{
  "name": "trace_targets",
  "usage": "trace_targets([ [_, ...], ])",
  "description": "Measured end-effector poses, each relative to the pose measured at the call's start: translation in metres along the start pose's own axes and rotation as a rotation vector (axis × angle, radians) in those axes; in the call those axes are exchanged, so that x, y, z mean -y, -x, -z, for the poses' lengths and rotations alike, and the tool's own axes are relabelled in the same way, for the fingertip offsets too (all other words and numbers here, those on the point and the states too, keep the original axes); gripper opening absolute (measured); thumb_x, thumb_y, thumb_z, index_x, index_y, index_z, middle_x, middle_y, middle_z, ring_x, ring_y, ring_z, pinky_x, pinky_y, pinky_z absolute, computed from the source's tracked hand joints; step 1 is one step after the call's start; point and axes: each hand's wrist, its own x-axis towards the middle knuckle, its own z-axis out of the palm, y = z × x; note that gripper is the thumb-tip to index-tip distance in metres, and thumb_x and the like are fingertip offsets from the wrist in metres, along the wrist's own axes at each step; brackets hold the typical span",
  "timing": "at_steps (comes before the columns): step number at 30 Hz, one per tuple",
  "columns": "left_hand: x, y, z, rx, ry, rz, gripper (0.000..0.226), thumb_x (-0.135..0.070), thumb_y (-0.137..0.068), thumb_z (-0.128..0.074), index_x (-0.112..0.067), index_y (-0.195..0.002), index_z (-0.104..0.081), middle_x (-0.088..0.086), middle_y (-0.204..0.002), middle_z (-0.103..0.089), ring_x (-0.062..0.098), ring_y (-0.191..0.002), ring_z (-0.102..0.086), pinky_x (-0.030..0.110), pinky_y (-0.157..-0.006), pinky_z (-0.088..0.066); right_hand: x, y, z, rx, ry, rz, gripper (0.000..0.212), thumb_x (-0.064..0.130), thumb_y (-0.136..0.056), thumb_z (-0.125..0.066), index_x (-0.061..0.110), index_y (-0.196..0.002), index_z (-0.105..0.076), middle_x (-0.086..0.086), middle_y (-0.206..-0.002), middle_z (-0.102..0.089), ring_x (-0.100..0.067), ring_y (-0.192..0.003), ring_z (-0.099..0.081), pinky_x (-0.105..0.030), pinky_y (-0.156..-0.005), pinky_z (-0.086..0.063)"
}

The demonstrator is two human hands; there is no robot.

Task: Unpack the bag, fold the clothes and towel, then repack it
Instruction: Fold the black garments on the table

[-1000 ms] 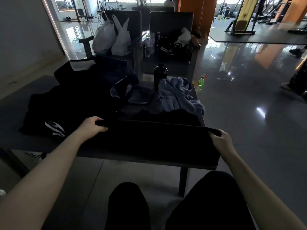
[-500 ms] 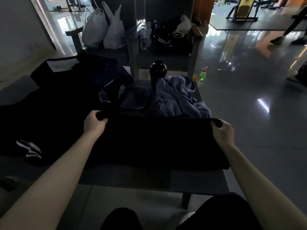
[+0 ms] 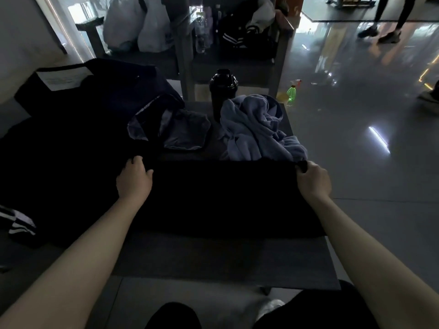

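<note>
Head view: left hand (image 3: 133, 180) and right hand (image 3: 313, 179), grips pinching flat rectangular black garment (image 3: 223, 198) corners.

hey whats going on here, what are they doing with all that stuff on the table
A person is folding a black garment laid flat on a dark table. The left hand rests on its far left corner and the right hand pinches the far right corner. Behind it a blue-grey towel lies crumpled and unfolded beside a black shaker bottle. More dark clothes are spread at the left. The bag itself is hard to make out.
</note>
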Motion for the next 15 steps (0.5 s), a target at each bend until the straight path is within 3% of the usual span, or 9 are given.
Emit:
trace_targets([
  [3, -0.019, 0.022, -0.006, -0.090, -0.104, -0.225, 0.051, -0.033, -0.098, -0.046, -0.009, -0.142, -0.037, 0.009, -0.147, -0.037, 0.030, -0.133, -0.035, 0.050, -0.107, -0.026, 0.010, 0.026, 0.001, -0.170, 0.133, 0.151, 0.042, 0.021, -0.088, -0.055, 0.002, -0.125, -0.049, -0.022, -0.127, -0.049, -0.039, -0.114, -0.047, -0.046, -0.089, -0.040],
  [5, -0.038, 0.042, -0.014, -0.017, -0.088, -0.382, 0.053, -0.039, -0.099, -0.039, -0.015, -0.146, -0.033, 0.002, -0.155, -0.027, 0.021, -0.142, -0.022, 0.046, -0.114, -0.012, 0.015, 0.054, -0.005, -0.225, 0.170, 0.313, 0.046, 0.022, -0.085, -0.058, 0.006, -0.127, -0.049, -0.018, -0.135, -0.045, -0.037, -0.121, -0.043, -0.049, -0.096, -0.035],
  [7, -0.052, 0.059, -0.027, 0.159, -0.132, -0.459, 0.055, -0.046, -0.100, -0.029, -0.022, -0.149, -0.027, -0.004, -0.159, -0.017, 0.016, -0.146, -0.011, 0.043, -0.117, -0.003, 0.013, 0.078, -0.014, -0.091, 0.238, 0.403, 0.047, 0.034, -0.090, -0.052, 0.013, -0.132, -0.049, -0.013, -0.143, -0.042, -0.032, -0.133, -0.036, -0.053, -0.107, -0.024],
  [10, -0.045, 0.070, -0.041, 0.367, -0.218, -0.433, 0.057, -0.051, -0.100, -0.018, -0.028, -0.152, -0.014, -0.008, -0.161, -0.003, 0.014, -0.147, 0.000, 0.046, -0.118, 0.002, -0.003, 0.088, -0.022, 0.250, 0.363, 0.346, 0.059, 0.054, -0.096, -0.033, 0.024, -0.146, -0.029, 0.001, -0.158, -0.019, -0.021, -0.146, -0.008, -0.052, -0.115, -0.003],
  [15, -0.018, 0.076, -0.040, 0.349, -0.168, -0.328, 0.060, -0.056, -0.098, -0.018, -0.032, -0.152, -0.008, -0.010, -0.160, 0.005, 0.014, -0.147, 0.008, 0.045, -0.118, 0.005, -0.010, 0.088, -0.018, 0.338, 0.380, 0.345, 0.064, 0.058, -0.096, -0.025, 0.028, -0.151, -0.015, 0.005, -0.160, -0.004, -0.019, -0.147, 0.003, -0.049, -0.117, 0.002],
])
